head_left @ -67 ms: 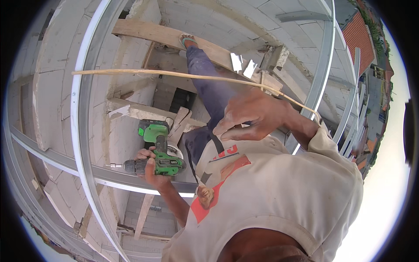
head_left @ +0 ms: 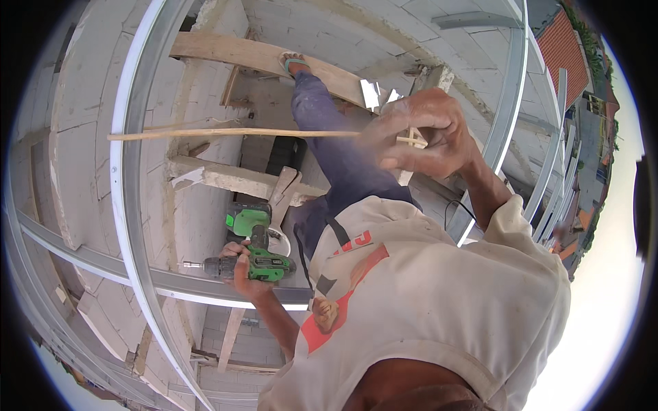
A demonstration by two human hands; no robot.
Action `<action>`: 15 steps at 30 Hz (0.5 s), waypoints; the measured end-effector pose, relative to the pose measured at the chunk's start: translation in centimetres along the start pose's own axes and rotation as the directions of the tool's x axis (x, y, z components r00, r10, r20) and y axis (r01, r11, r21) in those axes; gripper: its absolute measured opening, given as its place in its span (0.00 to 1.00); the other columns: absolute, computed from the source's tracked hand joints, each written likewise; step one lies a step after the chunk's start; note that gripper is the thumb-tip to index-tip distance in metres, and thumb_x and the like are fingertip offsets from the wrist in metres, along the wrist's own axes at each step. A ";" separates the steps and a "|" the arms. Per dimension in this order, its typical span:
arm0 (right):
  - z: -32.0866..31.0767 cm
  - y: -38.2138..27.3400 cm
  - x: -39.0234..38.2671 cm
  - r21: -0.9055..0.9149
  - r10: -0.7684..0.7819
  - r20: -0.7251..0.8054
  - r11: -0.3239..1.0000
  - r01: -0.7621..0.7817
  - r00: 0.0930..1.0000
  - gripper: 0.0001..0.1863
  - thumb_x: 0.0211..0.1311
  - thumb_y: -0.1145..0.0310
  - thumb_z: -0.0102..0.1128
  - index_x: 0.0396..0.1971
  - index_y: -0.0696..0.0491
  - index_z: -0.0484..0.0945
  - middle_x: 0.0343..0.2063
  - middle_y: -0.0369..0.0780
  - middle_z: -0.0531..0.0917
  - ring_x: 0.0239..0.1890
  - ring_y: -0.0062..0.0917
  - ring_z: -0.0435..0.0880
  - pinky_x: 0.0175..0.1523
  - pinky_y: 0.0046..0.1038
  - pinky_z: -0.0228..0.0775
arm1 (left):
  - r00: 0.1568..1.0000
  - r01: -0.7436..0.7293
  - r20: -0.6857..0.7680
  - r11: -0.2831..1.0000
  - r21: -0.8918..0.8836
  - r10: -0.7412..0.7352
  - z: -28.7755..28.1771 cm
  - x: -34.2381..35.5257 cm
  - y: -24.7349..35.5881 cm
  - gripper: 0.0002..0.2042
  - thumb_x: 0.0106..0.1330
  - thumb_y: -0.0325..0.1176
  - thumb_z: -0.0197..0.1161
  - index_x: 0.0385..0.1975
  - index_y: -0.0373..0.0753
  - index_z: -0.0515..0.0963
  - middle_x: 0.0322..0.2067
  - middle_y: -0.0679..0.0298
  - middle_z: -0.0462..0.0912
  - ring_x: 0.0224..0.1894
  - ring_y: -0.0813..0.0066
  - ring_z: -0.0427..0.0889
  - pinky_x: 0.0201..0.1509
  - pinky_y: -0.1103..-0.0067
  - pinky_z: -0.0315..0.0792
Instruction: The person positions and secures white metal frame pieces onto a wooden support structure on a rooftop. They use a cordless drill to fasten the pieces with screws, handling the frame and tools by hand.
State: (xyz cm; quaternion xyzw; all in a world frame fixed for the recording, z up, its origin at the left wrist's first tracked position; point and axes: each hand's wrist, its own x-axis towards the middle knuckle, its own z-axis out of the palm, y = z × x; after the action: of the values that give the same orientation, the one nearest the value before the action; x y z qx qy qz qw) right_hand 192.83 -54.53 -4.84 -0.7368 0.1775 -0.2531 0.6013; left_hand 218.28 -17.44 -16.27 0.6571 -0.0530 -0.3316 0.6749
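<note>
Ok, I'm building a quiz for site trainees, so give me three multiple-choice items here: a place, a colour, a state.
1. Where does the foot rest?
A. on a wooden plank
B. on a metal rail
C. on the drill
2. What colour is the cordless drill's body?
A. red
B. green
C. yellow
3. How is the right hand?
A. open, empty
B. flat on a wall
C. closed on a wooden stick

Answers:
1 A: the foot stands on the wooden plank.
2 B: the cordless drill in the left hand is green.
3 C: the right hand grips the wooden stick.
</note>
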 end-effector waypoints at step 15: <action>-10.4 57.5 -22.5 -0.229 0.914 -0.405 -0.071 -0.971 0.029 0.25 0.52 0.49 0.75 0.37 0.58 0.89 0.33 0.46 0.91 0.35 0.34 0.91 0.45 0.35 0.84 | 0.691 0.585 -0.007 0.554 0.592 -0.722 8.5 10.4 -7.4 0.13 0.47 0.22 0.68 0.34 0.37 0.77 0.33 0.65 0.80 0.32 0.79 0.76 0.38 0.80 0.71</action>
State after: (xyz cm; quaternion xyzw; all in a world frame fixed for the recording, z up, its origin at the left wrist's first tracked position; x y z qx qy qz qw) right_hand 171.00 -62.37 -62.95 -0.5006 0.7275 0.2412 0.4024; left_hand 219.24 -29.39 -25.76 0.7485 0.0237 -0.6053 0.2698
